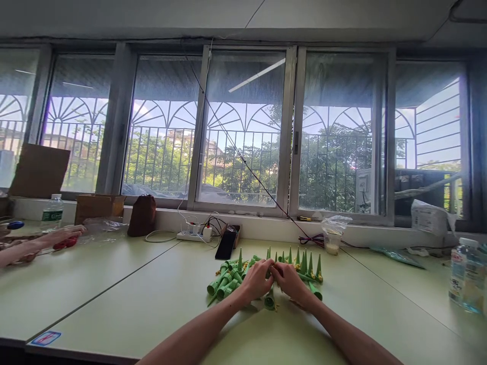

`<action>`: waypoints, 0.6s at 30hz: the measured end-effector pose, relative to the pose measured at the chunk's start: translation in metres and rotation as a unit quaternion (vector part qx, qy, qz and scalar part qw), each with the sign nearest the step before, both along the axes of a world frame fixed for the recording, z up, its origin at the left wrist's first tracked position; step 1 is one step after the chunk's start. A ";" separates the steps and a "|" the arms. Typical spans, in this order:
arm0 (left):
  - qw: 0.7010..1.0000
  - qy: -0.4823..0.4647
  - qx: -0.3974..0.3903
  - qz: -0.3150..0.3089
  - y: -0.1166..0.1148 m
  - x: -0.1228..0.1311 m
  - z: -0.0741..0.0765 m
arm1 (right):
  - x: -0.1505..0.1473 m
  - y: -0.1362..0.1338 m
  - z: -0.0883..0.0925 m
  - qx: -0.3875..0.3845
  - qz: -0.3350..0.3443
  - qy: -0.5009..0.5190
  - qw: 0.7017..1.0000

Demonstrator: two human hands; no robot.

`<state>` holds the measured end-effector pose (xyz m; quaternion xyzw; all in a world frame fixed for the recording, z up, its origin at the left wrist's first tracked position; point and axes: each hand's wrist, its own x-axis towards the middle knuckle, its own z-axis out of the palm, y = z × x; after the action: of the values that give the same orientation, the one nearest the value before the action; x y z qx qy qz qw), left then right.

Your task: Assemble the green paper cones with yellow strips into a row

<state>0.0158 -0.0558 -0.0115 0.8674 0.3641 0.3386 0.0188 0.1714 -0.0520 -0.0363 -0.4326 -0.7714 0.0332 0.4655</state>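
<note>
My left hand (258,278) and my right hand (290,281) meet over the table, fingertips pinched together at one spot. Whatever lies between the fingers is too small and covered to make out. Just below them a green cone-shaped piece (270,302) lies with its wide end towards me, small yellow bits beside it. Left of my left hand is a heap of green hollow cones (225,282). Behind and right of my hands, several green cones stand upright with their points up (304,261), yellow pieces at their bases. Another green cone (315,290) lies by my right wrist.
Behind the cones are a black phone (225,245), a power strip (192,236) with cables and a bagged cup (333,241). Plastic bottles (464,274) stand at the right. At the far left, another person's hand (63,235) reaches over red items; a brown pouch (142,217) stands nearby.
</note>
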 end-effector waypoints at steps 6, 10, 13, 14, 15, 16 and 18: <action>1.000 0.006 0.012 -0.004 0.001 -0.001 -0.001 | -0.001 -0.002 0.002 -0.001 0.000 -0.009 1.000; 1.000 0.020 0.013 0.001 0.002 -0.001 -0.003 | 0.000 -0.002 0.001 -0.004 0.000 -0.021 1.000; 1.000 0.027 0.015 0.004 0.003 -0.001 -0.003 | 0.000 -0.001 0.000 -0.001 0.003 -0.026 1.000; 0.999 0.029 0.015 0.004 0.003 -0.001 -0.003 | 0.000 -0.001 0.000 -0.001 0.003 -0.026 1.000; 0.999 0.031 0.014 0.004 0.003 -0.001 -0.003 | 0.000 -0.001 -0.001 -0.002 0.002 -0.026 1.000; 0.999 0.032 0.012 0.002 0.003 -0.001 -0.003 | 0.000 -0.001 -0.001 -0.005 0.002 -0.027 1.000; 0.999 0.033 0.006 -0.001 0.003 -0.002 -0.003 | 0.000 -0.001 -0.001 -0.013 0.005 -0.029 0.999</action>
<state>0.0141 -0.0532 -0.0142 0.8788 0.3611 0.3120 0.0019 0.1714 -0.0535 -0.0369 -0.4354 -0.7862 0.0331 0.4373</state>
